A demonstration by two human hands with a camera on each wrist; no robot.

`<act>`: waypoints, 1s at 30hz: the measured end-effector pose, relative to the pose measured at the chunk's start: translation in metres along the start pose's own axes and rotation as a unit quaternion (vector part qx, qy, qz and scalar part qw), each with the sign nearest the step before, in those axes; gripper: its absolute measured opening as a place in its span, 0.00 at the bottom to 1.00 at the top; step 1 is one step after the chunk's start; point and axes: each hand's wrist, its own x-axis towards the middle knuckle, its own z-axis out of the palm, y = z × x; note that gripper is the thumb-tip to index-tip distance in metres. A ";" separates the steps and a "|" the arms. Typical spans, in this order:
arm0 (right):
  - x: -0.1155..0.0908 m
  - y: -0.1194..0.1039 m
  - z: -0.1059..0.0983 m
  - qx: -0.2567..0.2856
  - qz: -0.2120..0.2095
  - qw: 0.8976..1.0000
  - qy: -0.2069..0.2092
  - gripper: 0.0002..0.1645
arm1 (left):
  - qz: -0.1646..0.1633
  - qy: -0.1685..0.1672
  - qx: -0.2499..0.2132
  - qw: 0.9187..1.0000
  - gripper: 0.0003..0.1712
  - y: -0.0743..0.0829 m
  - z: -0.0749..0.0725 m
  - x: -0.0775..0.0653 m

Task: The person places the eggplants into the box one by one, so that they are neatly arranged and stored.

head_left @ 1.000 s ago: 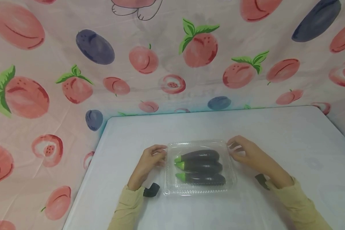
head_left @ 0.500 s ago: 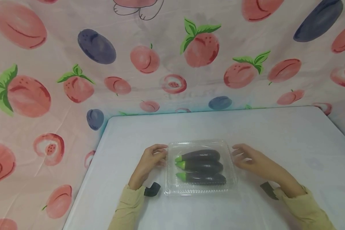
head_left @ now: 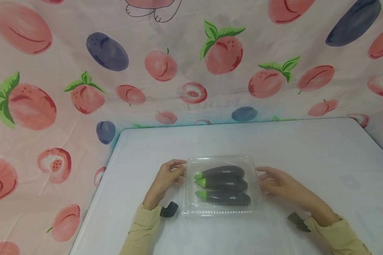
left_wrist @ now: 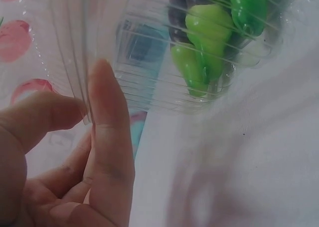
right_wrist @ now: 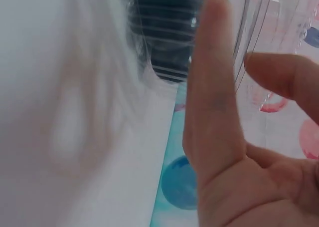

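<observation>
In the head view a clear plastic clamshell box [head_left: 221, 209] stands in the middle of the white table. Three dark purple eggplants [head_left: 225, 185] with green caps lie side by side inside it, caps to the left. My left hand [head_left: 165, 181] pinches the box's left rim between thumb [left_wrist: 60, 112] and index finger, as the left wrist view shows. At the opposite side my right hand [head_left: 282, 184] has the right rim between its index finger [right_wrist: 214, 87] and thumb. The lid is down over the eggplants.
The white table [head_left: 223, 141] reaches back to a pink cloth [head_left: 178, 32] printed with peaches and dark blue fruit, which also hangs along the left. Dark wrist mounts [head_left: 170, 209] sit by both sleeves.
My right hand left the upper right rim, moved slightly right, then came back to the rim a little nearer the front. My left hand and the box stay in place.
</observation>
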 end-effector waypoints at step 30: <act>0.002 0.001 0.008 0.036 0.019 0.999 0.030 0.38 | -0.026 -0.048 0.038 0.998 0.27 -0.004 -0.009 -0.039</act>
